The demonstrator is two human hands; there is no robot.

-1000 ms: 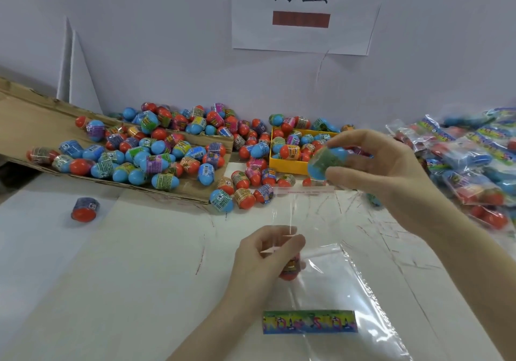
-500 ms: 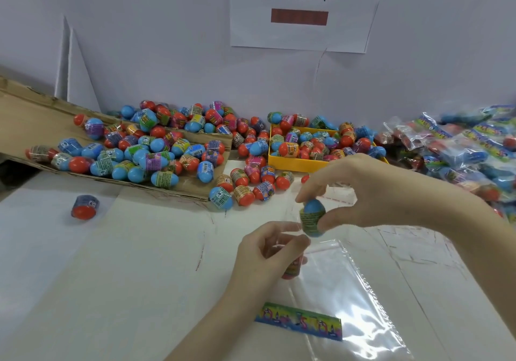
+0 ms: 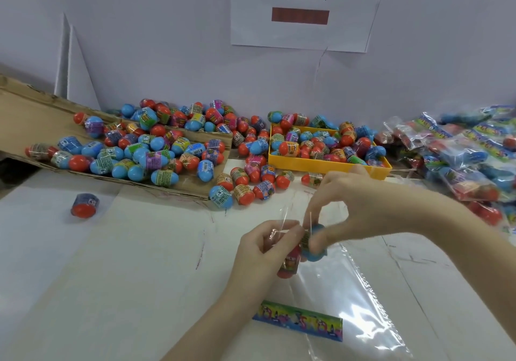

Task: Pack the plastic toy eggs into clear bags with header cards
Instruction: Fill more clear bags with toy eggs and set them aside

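Right hand (image 3: 354,212) has a blue egg (image 3: 314,245) pinched between thumb and fingers, right at the mouth of the clear bag (image 3: 349,291), and the left hand (image 3: 262,249) is pinching the bag's open edge, holding it up off the table (image 3: 111,277). There's a red egg (image 3: 289,264) already sitting in the bag, just under the blue one and partly hidden behind the left thumb. The colourful header card (image 3: 298,320) is at the bag's near end, lying flat toward the person. Rest of the bench is egg chaos: a big heap of loose eggs (image 3: 145,148) spilling off a flattened cardboard sheet (image 3: 30,115) on the left, a yellow tray (image 3: 329,164) full of more behind the hands, and a few strays in between. One lone red egg (image 3: 83,205) sits by itself well off to the left. Over on the right there's a pile of finished bags (image 3: 469,154) stacked against the wall, and a paper sign (image 3: 303,6) is stuck up above the tray.
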